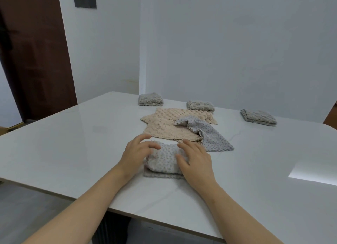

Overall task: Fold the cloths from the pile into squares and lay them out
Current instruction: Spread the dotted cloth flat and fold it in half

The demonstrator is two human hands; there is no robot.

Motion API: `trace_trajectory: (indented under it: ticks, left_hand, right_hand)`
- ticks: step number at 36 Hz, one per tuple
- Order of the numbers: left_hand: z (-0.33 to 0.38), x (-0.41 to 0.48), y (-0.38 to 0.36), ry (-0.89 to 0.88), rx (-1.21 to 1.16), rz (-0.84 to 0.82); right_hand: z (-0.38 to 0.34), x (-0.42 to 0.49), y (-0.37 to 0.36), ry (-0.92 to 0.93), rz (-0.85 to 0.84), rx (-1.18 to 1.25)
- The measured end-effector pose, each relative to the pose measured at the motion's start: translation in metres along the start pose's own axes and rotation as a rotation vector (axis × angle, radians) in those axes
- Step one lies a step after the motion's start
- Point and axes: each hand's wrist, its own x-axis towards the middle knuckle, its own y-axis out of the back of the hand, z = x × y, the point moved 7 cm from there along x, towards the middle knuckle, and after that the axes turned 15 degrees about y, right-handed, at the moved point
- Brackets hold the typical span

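Note:
A grey dotted cloth (163,160) lies folded into a small thick square near the front of the white table (73,143). My left hand (136,153) rests on its left side, fingers spread and slightly blurred. My right hand (196,160) lies flat on its right side. Just behind is the pile: beige cloths (164,128) spread flat and a loose grey dotted cloth (209,134) draped over their right part. Three folded grey squares sit along the far edge: one at left (150,99), one in the middle (200,105), one at right (259,117).
A white wall stands close behind the table. A dark brown door (32,52) is at the far left. A bright patch of light (313,172) falls on the table's right side. The table's front edge runs below my forearms.

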Motion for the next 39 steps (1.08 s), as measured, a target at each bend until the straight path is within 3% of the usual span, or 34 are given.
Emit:
trace_trajectory:
  ticks: [2, 6, 9, 15, 20, 22, 24, 27, 29, 32, 39]
  left_hand:
    - [-0.001, 0.000, -0.007, -0.014, 0.065, -0.096]
    - [-0.010, 0.000, -0.028, 0.023, 0.759, -0.161]
    - [-0.016, -0.003, -0.035, 0.058, 0.923, -0.180]
    - [-0.018, -0.007, -0.031, 0.086, 0.985, -0.169]
    - [-0.019, -0.010, -0.030, 0.138, 0.951, -0.254]
    - [-0.018, -0.009, -0.026, 0.216, 0.753, -0.319]
    - [-0.016, -0.007, -0.019, 0.292, 0.404, -0.330]
    - [-0.017, -0.008, -0.010, 0.312, 0.038, -0.200]
    - [-0.017, -0.010, -0.007, 0.246, 0.242, -0.068]
    - [-0.014, -0.014, -0.014, 0.149, 0.695, -0.010]
    - [-0.021, -0.019, -0.010, 0.172, 0.863, 0.035]
  right_hand:
    - [0.001, 0.003, -0.010, -0.006, -0.166, -0.017]
    - [0.005, 0.001, -0.023, -0.038, -0.350, -0.043]
    - [0.009, -0.001, -0.028, -0.059, -0.423, -0.083]
    - [0.012, -0.006, -0.031, -0.085, -0.511, -0.121]
    - [0.014, -0.009, -0.030, -0.104, -0.515, -0.126]
    - [0.012, -0.011, -0.025, -0.102, -0.435, -0.121]
    - [0.012, -0.012, -0.015, -0.106, -0.302, -0.073]
    - [0.016, -0.016, 0.002, -0.152, -0.107, 0.064]
    - [0.017, -0.020, 0.006, -0.188, -0.082, 0.069]
    - [0.013, -0.024, 0.006, -0.178, -0.130, -0.018]
    - [0.000, -0.019, -0.002, -0.105, -0.210, -0.066]
